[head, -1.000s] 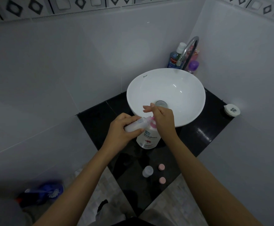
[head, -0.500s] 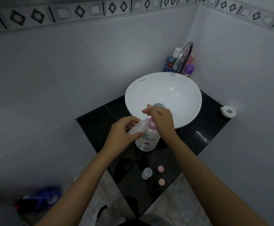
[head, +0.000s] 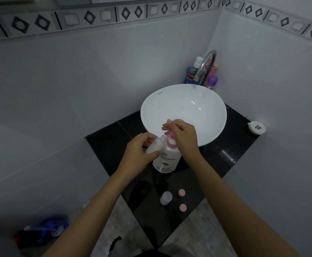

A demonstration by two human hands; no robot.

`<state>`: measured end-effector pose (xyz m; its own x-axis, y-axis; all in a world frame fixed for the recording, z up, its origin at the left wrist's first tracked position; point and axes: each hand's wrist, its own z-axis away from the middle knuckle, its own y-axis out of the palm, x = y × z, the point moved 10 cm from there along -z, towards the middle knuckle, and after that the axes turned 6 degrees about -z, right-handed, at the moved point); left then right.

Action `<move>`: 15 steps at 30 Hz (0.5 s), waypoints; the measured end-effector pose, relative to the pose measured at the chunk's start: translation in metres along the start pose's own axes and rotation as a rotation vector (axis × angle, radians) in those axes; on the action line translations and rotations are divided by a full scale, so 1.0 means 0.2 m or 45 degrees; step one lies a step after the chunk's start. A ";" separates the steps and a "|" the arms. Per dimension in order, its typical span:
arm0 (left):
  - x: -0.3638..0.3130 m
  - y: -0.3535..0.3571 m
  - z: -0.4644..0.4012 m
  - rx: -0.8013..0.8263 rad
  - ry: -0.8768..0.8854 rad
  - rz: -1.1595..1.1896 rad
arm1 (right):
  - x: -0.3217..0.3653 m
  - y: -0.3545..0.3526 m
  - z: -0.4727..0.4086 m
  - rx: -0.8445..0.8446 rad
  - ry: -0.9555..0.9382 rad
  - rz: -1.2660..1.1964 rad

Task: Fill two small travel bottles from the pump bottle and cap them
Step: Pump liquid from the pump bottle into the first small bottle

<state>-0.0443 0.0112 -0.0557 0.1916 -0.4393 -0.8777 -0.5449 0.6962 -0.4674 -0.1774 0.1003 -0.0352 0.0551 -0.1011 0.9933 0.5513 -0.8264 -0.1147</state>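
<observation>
Black counter [head: 225,156] edge near two pink caps [head: 181,192].

White pump bottle [head: 167,160], pink caps [head: 181,192].

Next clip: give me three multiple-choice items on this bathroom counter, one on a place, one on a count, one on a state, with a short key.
1. Where does the second travel bottle stand?
A. in the basin
B. on the black counter, near its front corner
C. on the floor

2. How many pink caps lie loose on the counter?
A. one
B. two
C. four

3. What is the left hand doing?
A. holding a small bottle tilted at the pump spout
B. resting flat on the counter
C. turning the tap

Key: B, it stands beside the caps; B, two pink discs lie there; A, the small bottle meets the pump bottle spout under the right hand.
</observation>
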 end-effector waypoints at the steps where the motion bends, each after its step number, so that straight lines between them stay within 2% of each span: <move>1: 0.00 0.00 0.00 -0.004 -0.007 -0.001 | 0.00 0.00 0.00 -0.002 0.000 0.002; 15: 0.02 0.01 0.01 -0.018 -0.038 0.077 | 0.00 -0.01 0.02 -0.035 0.007 0.025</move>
<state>-0.0427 0.0109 -0.0606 0.1819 -0.3793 -0.9072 -0.5678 0.7128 -0.4118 -0.1758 0.1036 -0.0344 0.0611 -0.1209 0.9908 0.5271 -0.8391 -0.1349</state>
